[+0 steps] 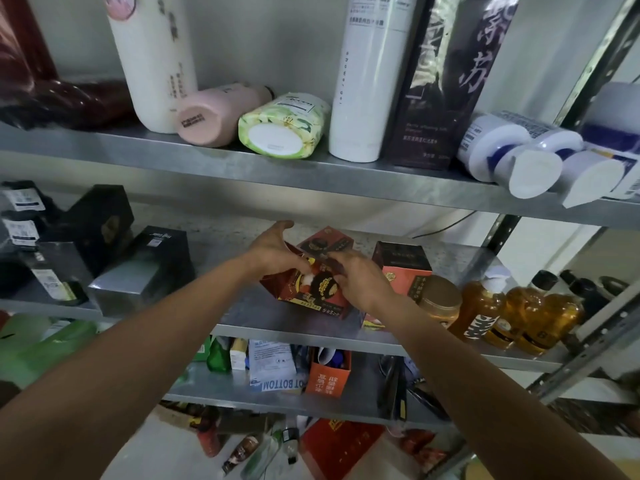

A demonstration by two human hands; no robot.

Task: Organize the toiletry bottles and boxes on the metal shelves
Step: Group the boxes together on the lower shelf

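A red box (313, 295) with a dark-haired figure printed on it sits tilted on the middle metal shelf (252, 311). My left hand (275, 252) holds its upper left side, thumb raised. My right hand (360, 277) grips its right side from above. Just behind stands a second red box (327, 240). To the right stands a dark-topped orange box (401, 263), partly hidden by my right hand.
Brown jar (440, 299) and amber bottles (526, 317) crowd the right of this shelf; black and grey boxes (138, 268) fill the left. The upper shelf (207, 161) carries standing and lying bottles. Lower shelves hold an orange box (327, 377) and clutter.
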